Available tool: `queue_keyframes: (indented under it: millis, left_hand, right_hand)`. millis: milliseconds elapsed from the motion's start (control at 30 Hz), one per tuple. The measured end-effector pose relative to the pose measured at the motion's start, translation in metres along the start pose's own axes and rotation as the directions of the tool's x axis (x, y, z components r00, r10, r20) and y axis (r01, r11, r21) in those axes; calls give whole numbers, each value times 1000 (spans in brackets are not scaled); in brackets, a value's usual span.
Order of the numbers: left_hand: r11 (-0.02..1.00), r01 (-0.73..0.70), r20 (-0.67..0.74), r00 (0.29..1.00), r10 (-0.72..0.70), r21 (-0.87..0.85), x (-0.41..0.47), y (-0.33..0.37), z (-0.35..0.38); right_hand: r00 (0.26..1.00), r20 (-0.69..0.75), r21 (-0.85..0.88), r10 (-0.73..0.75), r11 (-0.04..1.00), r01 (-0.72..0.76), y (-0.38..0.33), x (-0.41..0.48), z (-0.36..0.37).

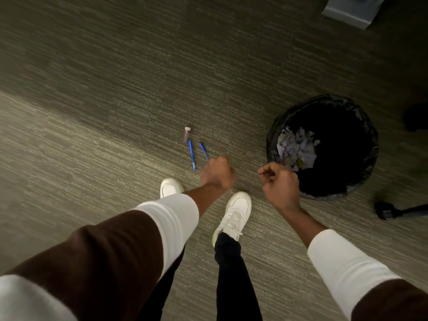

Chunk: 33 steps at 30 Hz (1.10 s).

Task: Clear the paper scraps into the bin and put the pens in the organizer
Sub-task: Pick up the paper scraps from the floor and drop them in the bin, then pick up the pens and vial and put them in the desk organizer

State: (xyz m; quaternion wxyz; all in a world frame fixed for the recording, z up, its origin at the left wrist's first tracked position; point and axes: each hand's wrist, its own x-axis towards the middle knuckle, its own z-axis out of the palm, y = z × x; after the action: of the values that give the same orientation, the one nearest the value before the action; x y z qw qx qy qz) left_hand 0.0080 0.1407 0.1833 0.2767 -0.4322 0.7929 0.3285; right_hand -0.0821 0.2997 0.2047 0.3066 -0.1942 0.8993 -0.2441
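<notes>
Two blue pens lie side by side on the carpet: the left blue pen (191,154) and the right blue pen (204,152). A small pinkish capped marker (187,133) lies just beyond them. My left hand (217,173) is curled over the near end of the right pen, and I cannot see whether it grips it. My right hand (280,183) is a loose fist beside the near-left rim of the black-lined bin (368,126). Crumpled paper scraps (296,148) lie inside the bin. No organizer is in view.
My two white shoes (236,212) stand on the striped grey-green carpet just behind the pens. A dark stand foot (386,210) sits on the floor right of the bin. A pale baseboard corner (347,12) shows at the top right.
</notes>
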Motion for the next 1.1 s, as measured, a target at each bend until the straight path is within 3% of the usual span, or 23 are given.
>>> queue_keyframes:
  millis: [133, 400, 567, 800, 1100]
  left_hand:
    - [992, 89, 87, 991, -97, 90, 22, -47, 0]
    - [963, 267, 27, 963, -268, 45, 112, -144, 45]
    - [942, 319, 1, 947, -320, -104, 168, -176, 73]
    - [915, 386, -27, 920, -391, -116, 218, -182, 96]
    - [955, 267, -107, 954, -281, -129, 234, -168, 114]
  right_hand:
    - [995, 101, -50, -11, 999, 16, -24, 27, 35]
    - [954, 286, -200, -91, 968, 153, -49, 126, 156]
    - [954, 248, -200, -167, 955, 219, -61, 187, 229]
    - [954, 290, -219, -79, 964, 147, -81, 246, 300]
    - [954, 297, -309, -30, 943, 126, -104, 277, 354]
